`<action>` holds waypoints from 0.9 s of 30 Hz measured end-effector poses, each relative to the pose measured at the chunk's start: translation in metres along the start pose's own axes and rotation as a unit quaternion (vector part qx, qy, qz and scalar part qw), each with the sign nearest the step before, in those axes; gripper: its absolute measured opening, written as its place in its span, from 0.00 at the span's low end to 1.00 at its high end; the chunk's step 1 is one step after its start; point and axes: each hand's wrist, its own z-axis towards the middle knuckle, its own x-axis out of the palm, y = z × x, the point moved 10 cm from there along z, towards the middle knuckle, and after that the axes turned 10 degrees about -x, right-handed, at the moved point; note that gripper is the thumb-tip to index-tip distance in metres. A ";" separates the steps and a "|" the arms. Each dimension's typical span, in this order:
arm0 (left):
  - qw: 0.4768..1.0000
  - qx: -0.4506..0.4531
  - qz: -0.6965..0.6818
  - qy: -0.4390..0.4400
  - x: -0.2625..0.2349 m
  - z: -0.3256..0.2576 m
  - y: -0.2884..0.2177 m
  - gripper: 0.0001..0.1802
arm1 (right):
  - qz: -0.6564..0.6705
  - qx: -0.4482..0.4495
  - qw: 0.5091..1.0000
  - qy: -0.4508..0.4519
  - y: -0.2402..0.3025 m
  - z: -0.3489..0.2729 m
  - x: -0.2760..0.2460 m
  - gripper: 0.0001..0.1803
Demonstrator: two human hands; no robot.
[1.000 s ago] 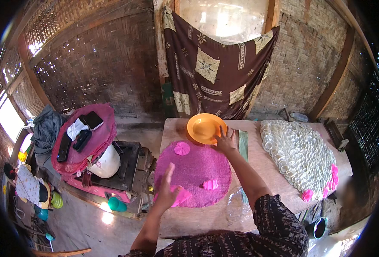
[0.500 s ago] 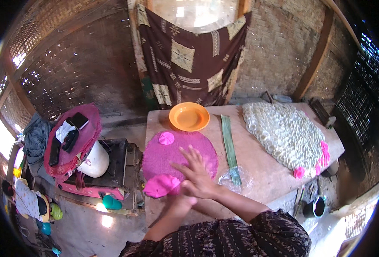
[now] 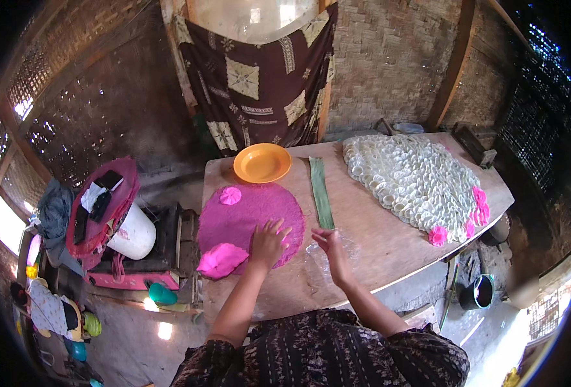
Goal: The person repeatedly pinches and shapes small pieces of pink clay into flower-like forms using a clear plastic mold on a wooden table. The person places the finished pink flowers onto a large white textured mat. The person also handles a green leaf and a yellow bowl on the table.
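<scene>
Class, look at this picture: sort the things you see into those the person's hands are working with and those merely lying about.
In use:
- left hand flat on the pink dough sheet
- right hand on the clear plastic sheet
- pink dough lump beside the left hand

Lying about:
- orange plate
- green leaf strip
- white rolled pieces
- white bucket

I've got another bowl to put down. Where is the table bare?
Bare wood lies between the green strip and the white pieces, and along the near edge. The pink sheet, orange bowl and both hands crowd the left.
</scene>
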 end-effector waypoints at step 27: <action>0.628 0.137 -0.764 0.049 -0.225 -0.024 -0.209 0.49 | -0.251 -0.427 0.858 0.134 0.247 0.010 0.070 0.53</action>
